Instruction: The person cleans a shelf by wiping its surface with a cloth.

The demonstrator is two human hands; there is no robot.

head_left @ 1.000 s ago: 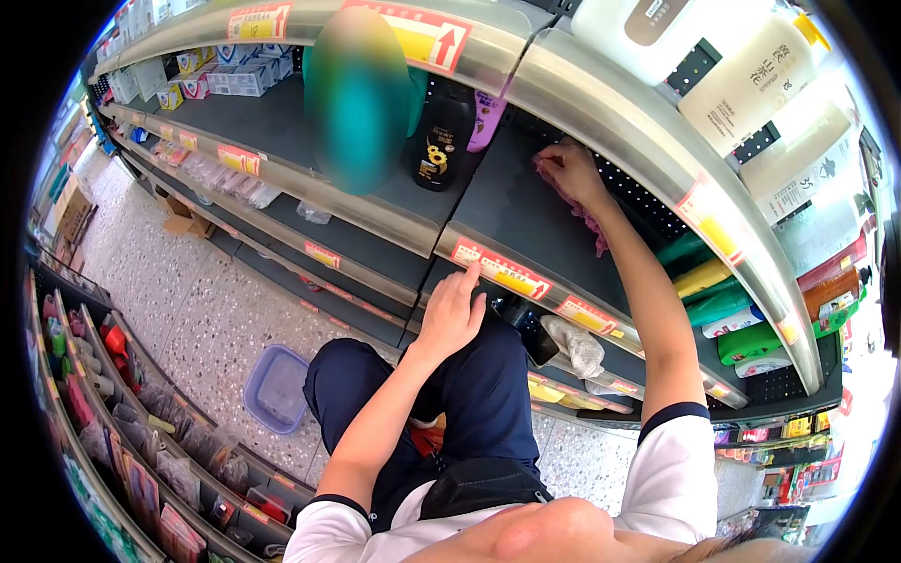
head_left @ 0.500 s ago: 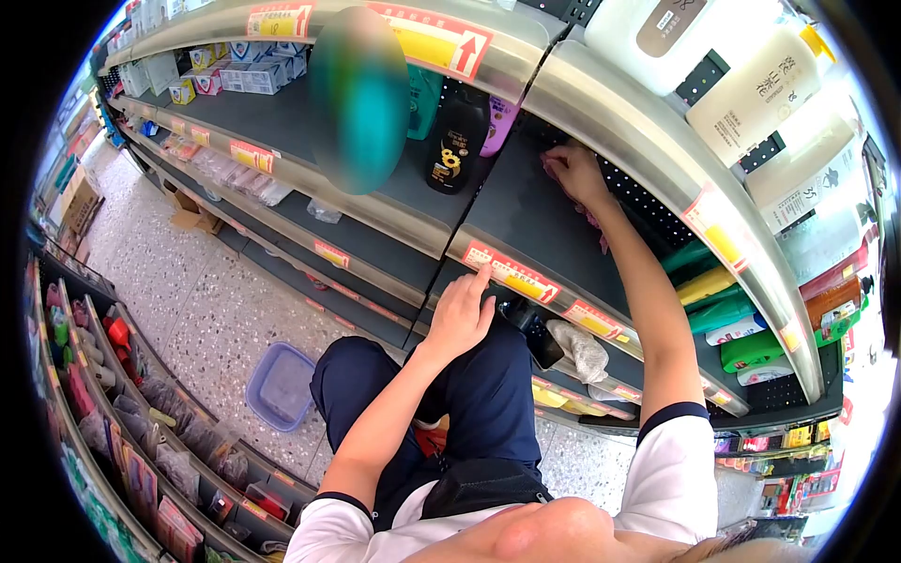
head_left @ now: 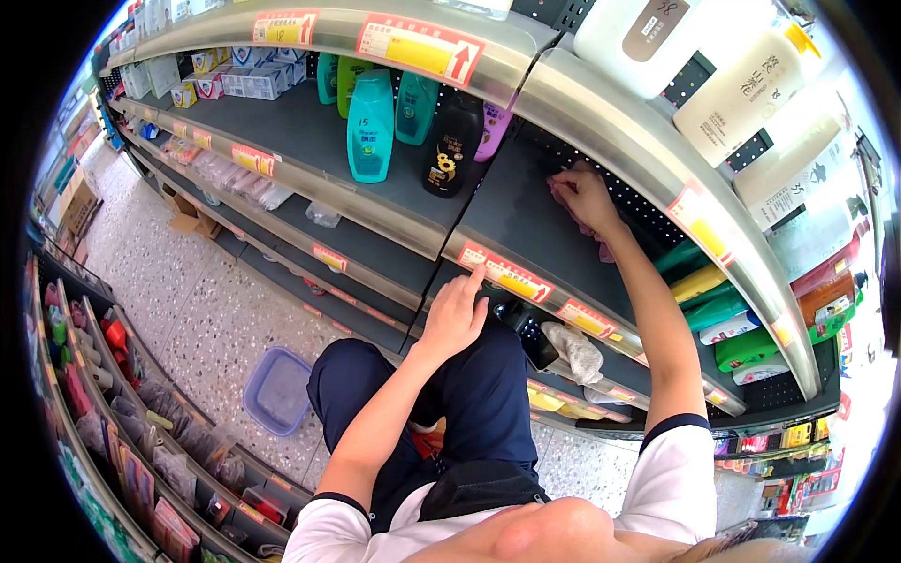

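Observation:
My right hand (head_left: 584, 195) reaches onto the dark grey shelf (head_left: 511, 202), its fingers closed on a crumpled pink cloth (head_left: 587, 225) that lies against the surface. Part of the cloth is hidden beneath the hand. At the shelf's front edge, my left hand (head_left: 457, 310) has its fingers extended, and a fingertip touches the red-and-yellow price label (head_left: 507, 272). Left of the cloth stand a black bottle (head_left: 454, 145), a purple bottle (head_left: 492, 129) and a teal bottle (head_left: 370, 127) marked 15.
Large white pump-style bottles (head_left: 741, 94) line the upper shelf. Several green and yellow bottles (head_left: 718, 305) lie at the right end. A grey rag (head_left: 572, 352) rests on a lower shelf. On the speckled floor sits a purple basin (head_left: 278, 389), near low product bins (head_left: 160, 403).
My right hand and the pink cloth have shifted slightly toward the shelf's front edge. My left hand stays at the label. The blurred patch over the teal bottle is gone.

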